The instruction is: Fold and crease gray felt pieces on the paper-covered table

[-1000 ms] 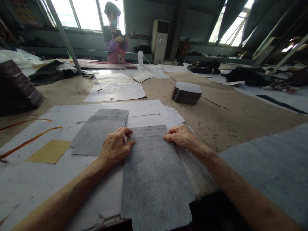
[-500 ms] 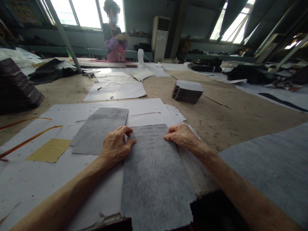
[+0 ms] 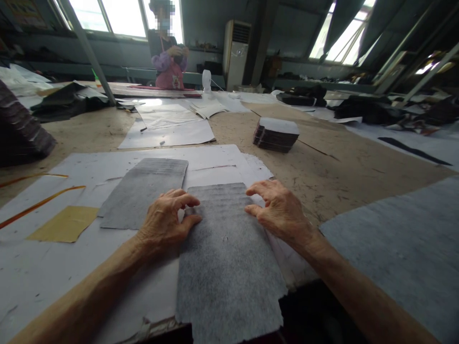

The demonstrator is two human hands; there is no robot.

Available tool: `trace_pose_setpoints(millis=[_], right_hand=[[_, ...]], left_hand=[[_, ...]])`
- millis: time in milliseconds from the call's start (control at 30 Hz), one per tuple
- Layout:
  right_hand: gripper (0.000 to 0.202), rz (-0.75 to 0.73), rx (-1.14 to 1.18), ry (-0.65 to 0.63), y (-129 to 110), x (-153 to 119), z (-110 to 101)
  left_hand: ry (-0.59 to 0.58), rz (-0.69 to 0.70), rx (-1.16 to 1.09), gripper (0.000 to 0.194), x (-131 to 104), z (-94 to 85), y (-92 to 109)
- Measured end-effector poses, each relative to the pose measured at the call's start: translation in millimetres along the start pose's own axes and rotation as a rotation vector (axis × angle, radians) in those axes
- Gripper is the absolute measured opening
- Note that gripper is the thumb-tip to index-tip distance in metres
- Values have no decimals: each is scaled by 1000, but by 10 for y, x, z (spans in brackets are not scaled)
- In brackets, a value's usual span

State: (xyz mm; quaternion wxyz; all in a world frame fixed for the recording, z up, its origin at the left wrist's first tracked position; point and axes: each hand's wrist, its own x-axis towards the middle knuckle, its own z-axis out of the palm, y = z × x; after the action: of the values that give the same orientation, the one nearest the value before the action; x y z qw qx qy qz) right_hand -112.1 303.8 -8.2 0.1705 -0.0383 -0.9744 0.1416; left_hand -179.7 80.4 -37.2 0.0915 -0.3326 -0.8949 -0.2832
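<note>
A long grey felt-like panel [image 3: 225, 258] with faint ridges across its far end lies in front of me, its near end by the table edge. My left hand [image 3: 172, 215] rests at its upper left edge, thumb and forefinger apart, the fingertips touching the panel. At the upper right edge is my right hand [image 3: 278, 210], its thumb and fingers spread with a gap between them. A second grey panel [image 3: 143, 196] lies flat on the white sheet [image 3: 71, 277], to the left of my left hand.
A yellowish square [image 3: 64, 223] and amber strips [image 3: 43, 205] lie left. Beyond my hands sits a small stack of dark pieces [image 3: 275, 136]. A large grey sheet [image 3: 398, 243] covers the right side. A co-worker [image 3: 168, 62] stands across the table; a tall stack [image 3: 21, 129] is far left.
My right thumb and fingers have parted from their pinch at the panel's edge. My left hand stays at the left edge, its thumb and forefinger slightly wider apart. The view has shifted slightly.
</note>
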Motion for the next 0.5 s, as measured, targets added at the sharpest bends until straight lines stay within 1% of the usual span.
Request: trace_pose_setpoints(millis=[133, 233, 300, 400, 433, 500], right_hand=[[27, 32, 123, -178, 44, 57, 4], [25, 111, 163, -276, 51, 117, 13], [21, 182, 156, -308, 54, 143, 13], [10, 260, 147, -316, 61, 136, 9], [9, 282, 152, -313, 64, 122, 9], [14, 324, 172, -300, 68, 89, 15]], left_hand=[[-85, -44, 7, 17, 20, -1, 6], [-135, -69, -6, 19, 40, -4, 11], [-158, -88, 2, 21, 47, -11, 15], [-177, -137, 45, 20, 54, -33, 25], [-180, -160, 66, 19, 56, -43, 30], [-185, -211, 106, 21, 64, -63, 42]])
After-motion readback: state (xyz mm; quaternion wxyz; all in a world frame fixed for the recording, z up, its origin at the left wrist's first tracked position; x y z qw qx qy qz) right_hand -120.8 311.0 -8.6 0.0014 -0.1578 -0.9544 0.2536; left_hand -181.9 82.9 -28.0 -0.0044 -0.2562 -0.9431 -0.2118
